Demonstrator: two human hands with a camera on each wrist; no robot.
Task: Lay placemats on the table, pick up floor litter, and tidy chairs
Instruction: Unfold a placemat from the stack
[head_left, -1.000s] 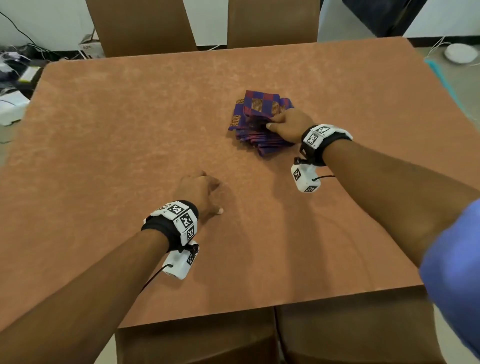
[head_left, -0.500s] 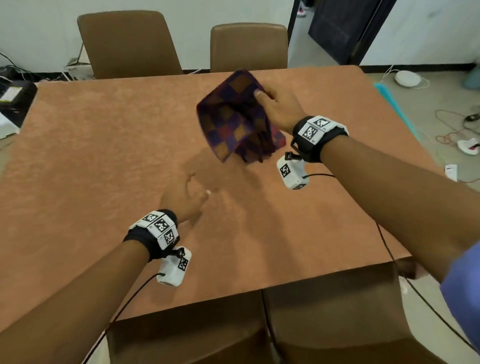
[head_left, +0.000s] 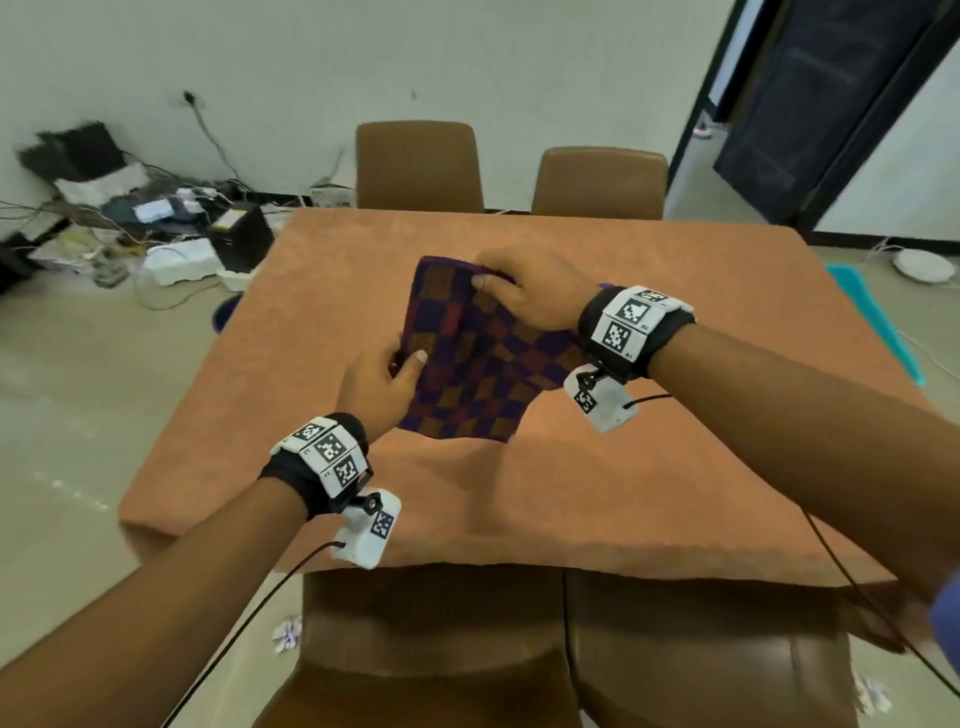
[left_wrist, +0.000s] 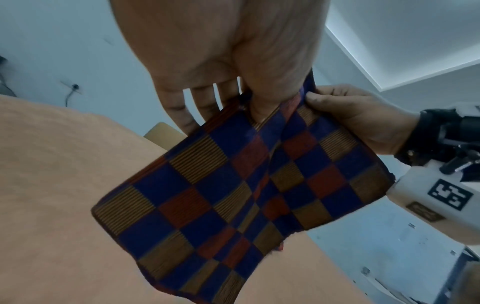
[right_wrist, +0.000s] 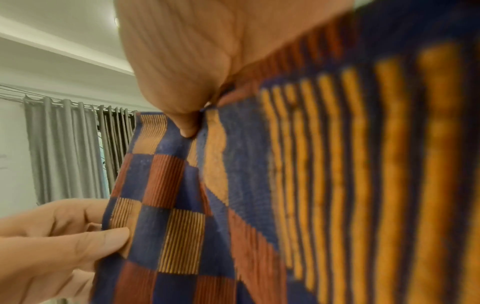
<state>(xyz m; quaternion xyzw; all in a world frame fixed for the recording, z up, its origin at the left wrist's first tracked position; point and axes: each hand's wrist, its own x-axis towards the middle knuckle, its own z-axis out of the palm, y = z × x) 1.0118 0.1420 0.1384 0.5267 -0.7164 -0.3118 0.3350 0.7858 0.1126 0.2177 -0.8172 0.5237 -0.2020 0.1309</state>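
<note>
A bundle of checkered placemats (head_left: 467, 374) in blue, red and orange hangs above the middle of the orange-brown table (head_left: 519, 499). My right hand (head_left: 485, 283) grips the top edge with thumb on the near face. My left hand (head_left: 410, 364) pinches the left edge, fingers behind the cloth. In the left wrist view the placemats (left_wrist: 246, 185) droop below my left hand (left_wrist: 233, 92), with my right hand (left_wrist: 345, 115) at the upper corner. The right wrist view shows the placemats (right_wrist: 182, 205) close up, my right hand (right_wrist: 187, 127) pinching them and my left hand (right_wrist: 78, 236) at the edge.
Two brown chairs (head_left: 418, 166) (head_left: 597, 182) stand at the far side and two chairs (head_left: 431, 649) (head_left: 701, 649) are tucked at the near side. Crumpled paper (head_left: 287, 631) (head_left: 872, 696) lies on the floor by the near chairs. Cables and boxes (head_left: 156, 223) clutter the left floor.
My right hand lifted the placemats off the table and brought them nearer. My left hand rose from the tabletop and took hold of their left edge. The head view tilted up.
</note>
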